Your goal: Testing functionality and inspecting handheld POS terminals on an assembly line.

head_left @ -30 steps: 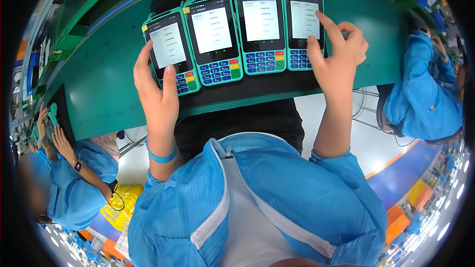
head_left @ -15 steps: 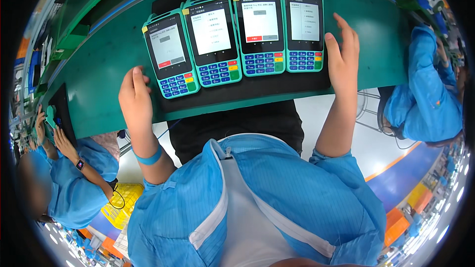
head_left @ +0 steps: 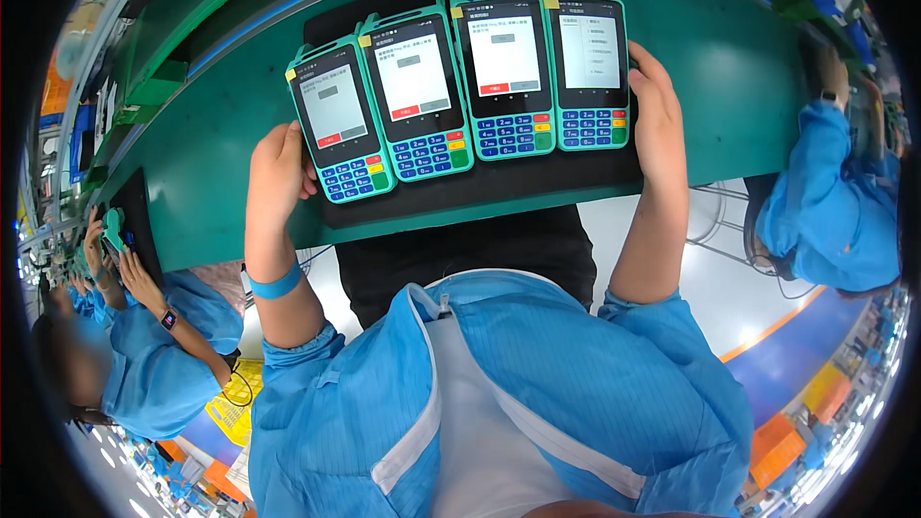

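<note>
Several green handheld payment terminals stand side by side in a slightly fanned row on a black mat [head_left: 499, 184]. All screens are lit. The leftmost terminal [head_left: 342, 120], the second [head_left: 417, 86] and the third [head_left: 503, 67] each show a page with a red button. A list fills the screen of the rightmost terminal [head_left: 587, 62]. My left hand [head_left: 275, 173] is at the leftmost terminal's outer edge, thumb against it and fingers loosely bent. Along the rightmost terminal's outer edge rests my right hand [head_left: 658, 115], fingers extended. Neither hand is wrapped round a terminal.
The mat lies on a green worktable [head_left: 710, 86]. Green rails [head_left: 221, 14] run along the far left side. A co-worker in blue [head_left: 168, 355] handles a green device at left, above a yellow crate [head_left: 235, 408]; another person [head_left: 815, 197] sits at right.
Both hands have moved in to the row's outer edges. The second terminal's screen has changed from a list to a page with a red button. The whole view has shifted slightly.
</note>
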### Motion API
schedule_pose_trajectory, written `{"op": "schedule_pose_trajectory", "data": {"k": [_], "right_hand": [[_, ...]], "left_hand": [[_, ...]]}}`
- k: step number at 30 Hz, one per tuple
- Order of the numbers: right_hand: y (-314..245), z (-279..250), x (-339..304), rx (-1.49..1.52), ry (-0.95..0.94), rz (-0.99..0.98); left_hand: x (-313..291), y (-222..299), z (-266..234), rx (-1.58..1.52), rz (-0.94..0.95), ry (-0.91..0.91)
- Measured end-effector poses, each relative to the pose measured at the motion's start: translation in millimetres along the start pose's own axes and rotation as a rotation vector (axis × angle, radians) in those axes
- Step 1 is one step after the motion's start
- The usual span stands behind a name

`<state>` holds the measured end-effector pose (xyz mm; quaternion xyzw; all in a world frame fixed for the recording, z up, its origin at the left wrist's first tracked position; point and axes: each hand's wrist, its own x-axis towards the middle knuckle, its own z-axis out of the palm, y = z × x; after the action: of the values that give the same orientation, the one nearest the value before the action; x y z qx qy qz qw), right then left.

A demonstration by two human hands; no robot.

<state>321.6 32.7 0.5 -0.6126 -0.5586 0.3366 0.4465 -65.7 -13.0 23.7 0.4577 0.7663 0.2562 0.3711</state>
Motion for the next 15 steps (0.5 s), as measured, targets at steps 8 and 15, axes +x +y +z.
{"op": "schedule_pose_trajectory", "data": {"k": [8, 15], "right_hand": [[3, -4, 19, 0.132, 0.011, 0.083], [4, -11, 37, 0.168, 0.032, 0.120]], "left_hand": [[7, 22, 21, 0.079, 0.052, 0.066], [31, 23, 36, 0.004, 0.093, 0.092]]}}
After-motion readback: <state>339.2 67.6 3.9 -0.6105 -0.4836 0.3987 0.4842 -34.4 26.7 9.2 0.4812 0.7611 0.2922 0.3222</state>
